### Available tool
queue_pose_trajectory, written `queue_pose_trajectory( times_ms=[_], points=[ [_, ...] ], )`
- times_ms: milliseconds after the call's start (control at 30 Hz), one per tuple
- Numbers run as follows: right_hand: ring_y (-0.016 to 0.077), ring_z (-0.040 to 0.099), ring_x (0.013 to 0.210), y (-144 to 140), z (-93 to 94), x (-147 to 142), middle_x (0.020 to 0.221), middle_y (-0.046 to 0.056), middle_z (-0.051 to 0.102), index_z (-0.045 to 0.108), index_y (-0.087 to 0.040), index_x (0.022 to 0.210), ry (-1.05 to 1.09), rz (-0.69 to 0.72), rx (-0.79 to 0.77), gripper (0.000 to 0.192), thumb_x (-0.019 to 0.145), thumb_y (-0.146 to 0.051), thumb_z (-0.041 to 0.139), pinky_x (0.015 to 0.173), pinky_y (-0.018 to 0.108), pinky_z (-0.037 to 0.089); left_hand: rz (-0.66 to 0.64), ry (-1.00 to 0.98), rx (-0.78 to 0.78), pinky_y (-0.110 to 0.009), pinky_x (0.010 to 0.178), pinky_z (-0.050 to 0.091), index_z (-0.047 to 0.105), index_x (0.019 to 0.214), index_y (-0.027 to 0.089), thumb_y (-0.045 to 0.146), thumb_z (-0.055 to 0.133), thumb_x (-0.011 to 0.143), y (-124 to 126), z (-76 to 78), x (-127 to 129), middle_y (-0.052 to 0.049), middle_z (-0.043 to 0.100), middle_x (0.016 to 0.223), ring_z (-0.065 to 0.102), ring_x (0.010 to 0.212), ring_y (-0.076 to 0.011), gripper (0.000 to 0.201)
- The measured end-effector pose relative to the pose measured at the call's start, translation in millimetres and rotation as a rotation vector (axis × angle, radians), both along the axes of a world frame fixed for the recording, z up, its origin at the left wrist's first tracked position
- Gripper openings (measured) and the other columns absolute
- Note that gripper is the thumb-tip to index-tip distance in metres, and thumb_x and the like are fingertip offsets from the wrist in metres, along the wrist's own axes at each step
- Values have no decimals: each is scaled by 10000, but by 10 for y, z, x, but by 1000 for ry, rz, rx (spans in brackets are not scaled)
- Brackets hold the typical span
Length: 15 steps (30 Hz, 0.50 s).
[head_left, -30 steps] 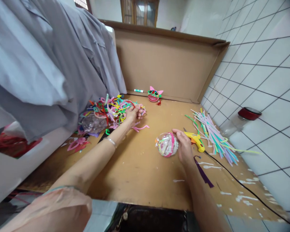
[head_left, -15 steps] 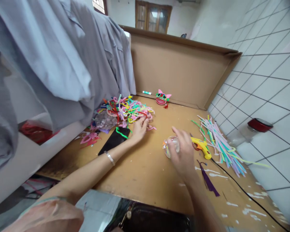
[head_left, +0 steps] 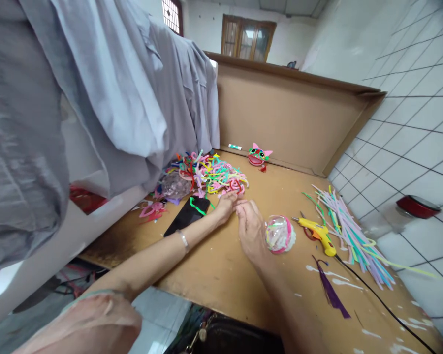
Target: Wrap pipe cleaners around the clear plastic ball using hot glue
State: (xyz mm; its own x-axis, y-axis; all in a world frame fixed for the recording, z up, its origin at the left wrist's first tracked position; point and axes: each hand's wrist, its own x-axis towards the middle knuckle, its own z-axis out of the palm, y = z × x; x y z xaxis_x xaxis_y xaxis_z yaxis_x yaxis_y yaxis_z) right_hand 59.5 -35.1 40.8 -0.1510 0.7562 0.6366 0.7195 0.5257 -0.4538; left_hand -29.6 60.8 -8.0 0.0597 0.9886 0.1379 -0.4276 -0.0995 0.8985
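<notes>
Fingertips meeting at table centre: left hand (head_left: 227, 202) and right hand (head_left: 250, 227) together pinching something small, contents too tiny to tell. Fuzzy, bent pipe cleaners (head_left: 210, 174) heaped within reach at 11 o'clock; clear plastic ball (head_left: 279, 234), stuffed with coloured strips, just beside the right hand at 3 o'clock. Yellow glue gun (head_left: 317, 232) farther right on the worn wooden table (head_left: 221, 268).

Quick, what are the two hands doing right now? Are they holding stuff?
Left hand: at the edge of the pipe cleaner pile; grip cannot be told.
Right hand: fingertips meet the left hand's, beside the clear ball; grip cannot be told.
</notes>
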Motion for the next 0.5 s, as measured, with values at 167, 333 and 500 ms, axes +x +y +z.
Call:
queue_pose_trajectory(
  times_ms=[167, 333, 500],
  points=[
    [270, 553, 1056, 125, -14, 64, 1190, 161, 607, 595, -164, 1247, -112, -210, 9, 343, 970, -239, 408, 909, 422, 443, -14, 33, 56, -256, 684, 486, 614, 685, 160, 233, 693, 737, -42, 34, 80, -12, 634, 675, 609, 722, -172, 119],
    [262, 560, 1012, 220, -63, 113, 1126, 126, 669, 701, -215, 1100, -120, -160, 25, 295, 966, -240, 440, 891, 405, 438, 11, 44, 60, -265, 674, 473, 603, 590, 172, 175, 707, 728, -321, -73, 88, -7, 604, 616, 591, 744, -199, 173],
    [233, 595, 971, 66, 26, 109, 971, 91, 700, 706, -200, 916, 131, 12, 53, 287, 975, -250, 429, 913, 389, 431, 2, -27, -14, -281, 722, 506, 617, 686, 159, 187, 700, 771, -193, -15, 147, -20, 624, 657, 612, 729, -180, 122]
  ],
)
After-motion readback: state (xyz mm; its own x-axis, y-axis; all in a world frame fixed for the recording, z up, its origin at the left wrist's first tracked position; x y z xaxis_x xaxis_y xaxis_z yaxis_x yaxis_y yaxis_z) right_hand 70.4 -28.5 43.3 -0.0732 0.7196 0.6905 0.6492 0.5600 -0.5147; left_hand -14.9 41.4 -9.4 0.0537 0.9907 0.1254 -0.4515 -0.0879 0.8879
